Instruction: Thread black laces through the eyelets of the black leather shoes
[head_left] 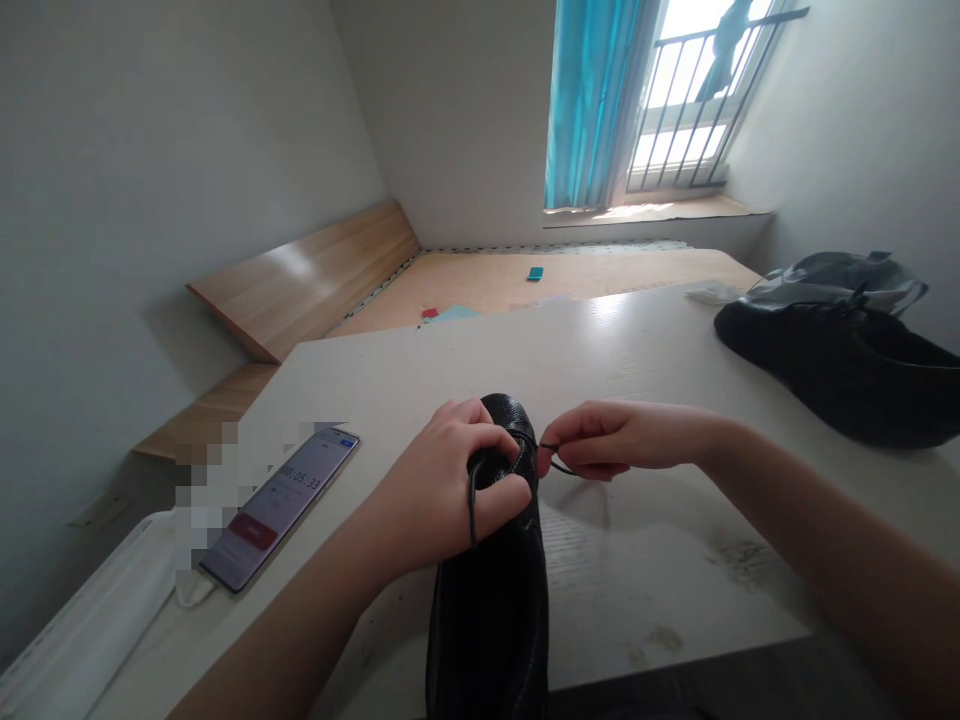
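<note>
A black leather shoe [491, 620] lies on the white table, its toe pointing away from me and its opening close to me. My left hand [469, 475] rests over the shoe's lacing area, fingers curled and thumb bent in. A black shoelace [472, 505] comes out beneath those fingers and hangs down by the thumb. Just right of the shoe, my right hand [592, 440] pinches another stretch of black lace, which runs from the shoe's front eyelets. The left fingertips and part of the lacing are hidden.
A second black shoe [840, 370] stands at the table's right, with a grey transparent bag [847, 270] behind it. At the left lies a phone [281, 510] showing a timer, with a white cable [193, 595] attached. Beyond the white table [622, 360] is a wooden bed [480, 275].
</note>
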